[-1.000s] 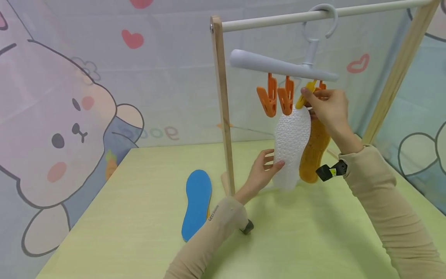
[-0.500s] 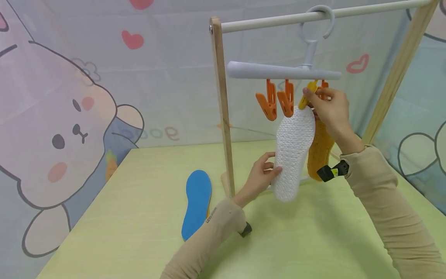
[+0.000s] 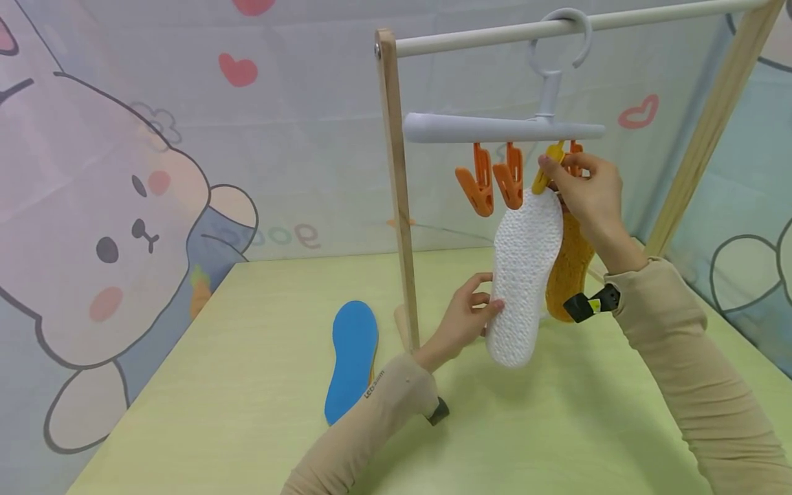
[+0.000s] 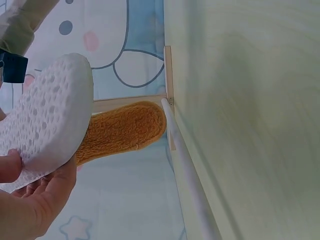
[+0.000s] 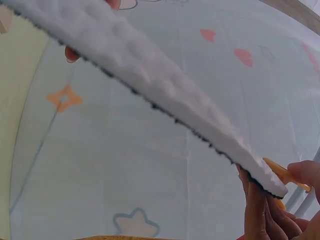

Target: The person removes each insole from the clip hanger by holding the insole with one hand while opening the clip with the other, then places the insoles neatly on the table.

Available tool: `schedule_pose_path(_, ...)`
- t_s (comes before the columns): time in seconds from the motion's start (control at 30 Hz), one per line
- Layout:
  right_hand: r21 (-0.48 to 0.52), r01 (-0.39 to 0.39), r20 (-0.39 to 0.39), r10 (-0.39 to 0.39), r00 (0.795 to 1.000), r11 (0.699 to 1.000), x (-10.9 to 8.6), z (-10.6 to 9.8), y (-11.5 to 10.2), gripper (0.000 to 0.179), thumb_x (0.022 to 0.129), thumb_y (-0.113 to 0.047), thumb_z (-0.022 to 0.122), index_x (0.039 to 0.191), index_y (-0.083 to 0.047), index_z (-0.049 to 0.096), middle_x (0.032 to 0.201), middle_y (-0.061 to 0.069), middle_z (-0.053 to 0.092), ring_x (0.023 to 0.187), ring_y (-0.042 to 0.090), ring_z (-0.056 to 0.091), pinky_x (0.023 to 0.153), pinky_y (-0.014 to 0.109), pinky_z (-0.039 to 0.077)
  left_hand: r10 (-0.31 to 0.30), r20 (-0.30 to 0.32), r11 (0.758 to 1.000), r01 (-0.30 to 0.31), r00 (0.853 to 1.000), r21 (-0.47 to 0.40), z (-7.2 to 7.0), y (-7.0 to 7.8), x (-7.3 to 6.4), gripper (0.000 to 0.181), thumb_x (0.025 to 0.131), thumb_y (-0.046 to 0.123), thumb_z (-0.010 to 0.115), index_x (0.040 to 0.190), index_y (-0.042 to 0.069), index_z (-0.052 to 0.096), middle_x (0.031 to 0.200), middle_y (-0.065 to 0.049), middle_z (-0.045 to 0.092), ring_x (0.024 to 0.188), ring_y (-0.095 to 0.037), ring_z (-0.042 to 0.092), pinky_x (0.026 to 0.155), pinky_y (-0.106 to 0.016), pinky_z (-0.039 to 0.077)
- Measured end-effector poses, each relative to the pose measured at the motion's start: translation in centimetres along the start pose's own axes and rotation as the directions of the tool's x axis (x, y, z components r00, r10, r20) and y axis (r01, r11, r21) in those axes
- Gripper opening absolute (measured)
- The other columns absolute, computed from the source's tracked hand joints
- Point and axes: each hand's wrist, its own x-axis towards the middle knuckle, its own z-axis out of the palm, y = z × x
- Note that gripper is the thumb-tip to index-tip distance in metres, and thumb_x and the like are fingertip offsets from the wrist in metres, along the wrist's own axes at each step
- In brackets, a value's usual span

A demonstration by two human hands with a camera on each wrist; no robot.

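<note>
A white bumpy insole (image 3: 526, 275) hangs nearly upright below the hanger (image 3: 482, 128). My left hand (image 3: 460, 316) pinches its lower left edge, thumb on the near face and fingers behind, as the left wrist view also shows. At the insole's top, my right hand (image 3: 590, 196) pinches a yellow clip (image 3: 547, 168) that hangs from the hanger. In the right wrist view the thumb presses the yellow clip (image 5: 282, 172) and the fingers lie against the insole's dark underside. Behind it hangs a fuzzy brown insole (image 4: 122, 129), its top hidden by my right hand in the head view.
Two orange clips (image 3: 509, 177) dangle to the left of the yellow one; another orange clip (image 3: 575, 152) shows beside my right hand. The hanger hooks over a white rail (image 3: 470, 42) on a wooden post (image 3: 396, 172). A blue insole (image 3: 353, 357) lies on the table (image 3: 247, 385).
The hanger bar has swung level from its tilt. The white insole's lower end has come forward and down in view, with the left hand still on its edge. The brown insole shifted slightly right.
</note>
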Motion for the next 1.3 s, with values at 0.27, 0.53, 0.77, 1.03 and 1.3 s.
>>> schedule_pose_path(0.27,0.026,0.020,-0.010,-0.020,1.000,0.999,0.4,0.3,0.4,0.043,0.074,-0.049,0.065,0.088,-0.009,0.059,0.080,-0.005,0.055,0.056,-0.002,0.057,0.051,0.013,0.048,0.000,-0.009,1.000,0.000,1.000,-0.027,0.1,-1.4,0.6,0.039,0.087,0.002,0.053,0.124,0.011,0.044,0.100,-0.029,0.060,0.074,-0.017,0.062,0.053,-0.028,0.053)
schedule_pose_path(0.53,0.206,0.065,0.031,-0.073,0.997,0.976,7.1,0.4,7.4,0.047,0.069,-0.048,0.069,0.097,-0.011,0.058,0.079,0.005,0.069,0.058,0.024,0.067,0.046,0.030,0.051,-0.035,-0.011,0.999,0.036,0.999,0.040,0.3,-2.9,-0.2,0.038,0.086,0.001,0.055,0.122,0.009,0.046,0.094,-0.026,0.062,0.072,-0.014,0.059,0.050,-0.022,0.049)
schedule_pose_path(0.77,0.184,0.090,0.011,-0.094,0.996,0.979,10.7,0.5,11.2,0.050,0.068,-0.051,0.069,0.098,-0.011,0.060,0.082,0.009,0.070,0.062,0.032,0.066,0.046,0.037,0.051,-0.034,-0.021,0.998,0.035,0.999,0.042,-0.1,-3.9,-0.6,0.036,0.086,0.002,0.055,0.120,0.010,0.047,0.095,-0.027,0.062,0.070,-0.014,0.060,0.047,-0.023,0.049)
schedule_pose_path(1.03,0.155,0.070,0.001,-0.070,0.998,0.986,10.1,0.5,10.5,0.053,0.067,-0.053,0.069,0.098,-0.010,0.059,0.082,0.007,0.070,0.061,0.030,0.066,0.046,0.036,0.051,-0.035,-0.013,0.999,0.035,0.999,0.033,-0.1,-4.1,-0.6,0.038,0.086,0.002,0.055,0.122,0.010,0.046,0.095,-0.028,0.061,0.069,-0.012,0.058,0.046,-0.021,0.046)
schedule_pose_path(1.3,0.118,0.072,0.003,-0.073,0.997,0.990,10.0,0.4,10.5,0.057,0.068,-0.056,0.065,0.101,-0.010,0.058,0.084,0.004,0.071,0.062,0.026,0.067,0.047,0.034,0.052,-0.005,-0.013,0.999,0.006,1.000,0.041,0.0,-3.6,-0.9,0.038,0.086,0.002,0.055,0.122,0.009,0.046,0.092,-0.029,0.060,0.067,-0.012,0.058,0.046,-0.020,0.043)
